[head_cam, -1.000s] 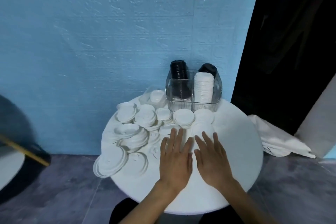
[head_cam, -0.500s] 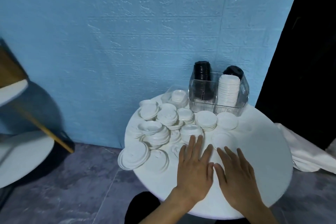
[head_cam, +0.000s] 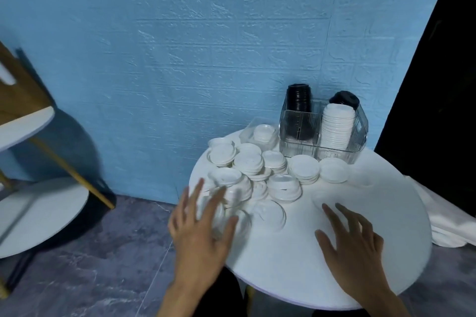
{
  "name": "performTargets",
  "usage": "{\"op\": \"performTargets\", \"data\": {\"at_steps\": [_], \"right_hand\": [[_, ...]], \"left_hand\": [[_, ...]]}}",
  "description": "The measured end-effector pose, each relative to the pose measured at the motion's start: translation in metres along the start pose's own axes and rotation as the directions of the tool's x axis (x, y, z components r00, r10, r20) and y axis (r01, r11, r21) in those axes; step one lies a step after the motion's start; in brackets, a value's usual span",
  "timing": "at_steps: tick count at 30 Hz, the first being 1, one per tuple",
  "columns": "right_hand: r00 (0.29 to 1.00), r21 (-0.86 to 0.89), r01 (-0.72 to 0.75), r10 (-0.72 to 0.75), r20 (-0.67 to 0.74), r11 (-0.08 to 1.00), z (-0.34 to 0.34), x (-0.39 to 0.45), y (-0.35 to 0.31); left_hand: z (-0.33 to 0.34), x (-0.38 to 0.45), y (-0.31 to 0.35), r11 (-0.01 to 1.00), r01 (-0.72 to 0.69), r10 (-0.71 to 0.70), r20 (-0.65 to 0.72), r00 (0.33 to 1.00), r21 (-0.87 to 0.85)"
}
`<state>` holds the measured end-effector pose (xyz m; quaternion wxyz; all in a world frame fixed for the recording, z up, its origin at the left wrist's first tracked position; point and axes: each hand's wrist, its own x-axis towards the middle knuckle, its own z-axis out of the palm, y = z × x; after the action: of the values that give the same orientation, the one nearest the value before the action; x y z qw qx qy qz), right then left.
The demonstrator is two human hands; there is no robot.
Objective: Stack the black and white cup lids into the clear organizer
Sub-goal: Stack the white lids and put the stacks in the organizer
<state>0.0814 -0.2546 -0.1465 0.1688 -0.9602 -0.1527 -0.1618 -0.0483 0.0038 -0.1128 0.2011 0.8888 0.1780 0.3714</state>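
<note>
Left hand: while it hovers at lower centre, the left hand [head_cam: 199, 233] is spread wide and empty, blurred, over the near loose white lids [head_cam: 247, 167], likely to gather them.
Loose lids: heaped centre frame on the tabletop [head_cam: 296, 260], handy for stacking.
Right hand: right hand [head_cam: 356, 247] splayed, holding nothing, low over bare tabletop.
Organizer: clear organizer [head_cam: 360, 134], right of centre by the wall, already holds black lids [head_cam: 298, 101] and a white stack [head_cam: 336, 126], sorted by colour.
</note>
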Motion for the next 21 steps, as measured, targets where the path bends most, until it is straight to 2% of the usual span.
{"op": "performTargets", "data": {"at_steps": [3, 6, 11, 17, 21], "right_hand": [[1.0, 0.045, -0.017, 0.016, 0.013, 0.999, 0.0, 0.002, -0.002], [1.0, 0.048, -0.008, 0.007, 0.023, 0.999, 0.001, 0.006, -0.007], [1.0, 0.057, 0.007, -0.008, 0.015, 0.998, 0.008, 0.006, -0.014], [0.999, 0.075, -0.011, 0.007, 0.048, 0.997, 0.009, 0.008, -0.014], [0.999, 0.1, 0.012, -0.016, 0.041, 0.995, 0.007, 0.007, -0.016]], "left_hand": [[-0.015, -0.004, -0.037, 0.98, 0.2, -0.2, 0.018, 0.98, 0.018], [-0.009, -0.007, -0.053, 0.964, 0.265, -0.26, 0.133, 0.956, -0.024], [0.011, -0.014, -0.054, 0.938, 0.263, -0.216, 0.214, 0.953, -0.226], [0.024, -0.015, -0.047, 0.928, 0.205, -0.152, 0.188, 0.97, -0.31], [0.027, -0.015, -0.038, 0.908, 0.214, -0.138, 0.226, 0.964, -0.359]]}}
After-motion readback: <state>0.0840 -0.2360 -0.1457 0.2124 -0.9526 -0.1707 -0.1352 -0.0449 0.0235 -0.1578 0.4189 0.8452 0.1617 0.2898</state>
